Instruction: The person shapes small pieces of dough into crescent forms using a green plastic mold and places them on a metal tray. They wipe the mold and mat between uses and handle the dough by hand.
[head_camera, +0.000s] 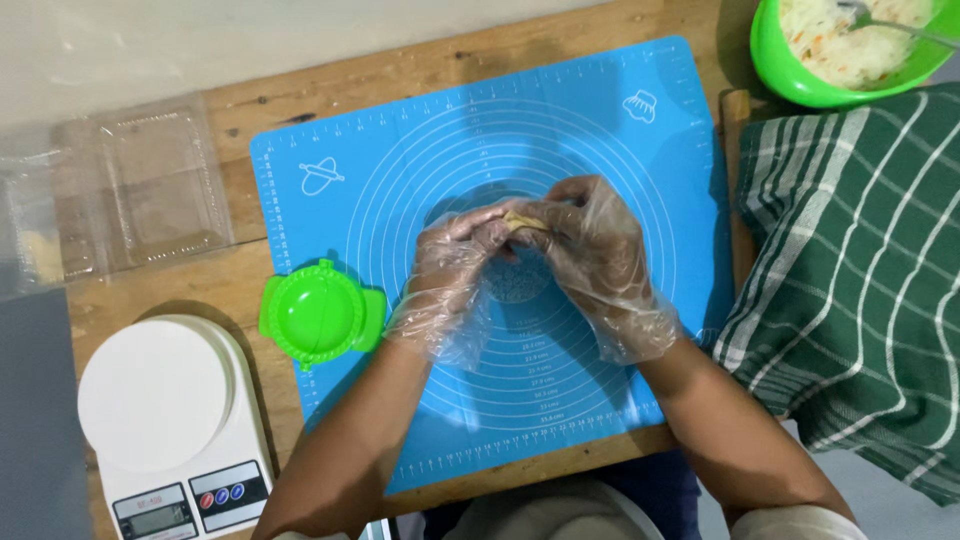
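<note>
Both gloved hands are meeting above the blue mat (600, 110), the left hand (452, 275) and right hand (598, 262) pinching a small dough piece (526, 221) between curled fingertips, forearms angling inward.

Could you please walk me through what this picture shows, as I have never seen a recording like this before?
There is no machine here: a camera worn on a person's head looks straight down at their own two hands. Both hands wear thin clear plastic gloves. The left hand and the right hand meet above the middle of a blue baking mat and together pinch a small piece of pale dough. The mat lies on a wooden table. On the mat's left edge sits a green round dumpling press. Further left are a white kitchen scale and a clear plastic container. At the top right stands a green bowl of shredded filling with a spoon in it, and on the right lies a green striped cloth.
</note>
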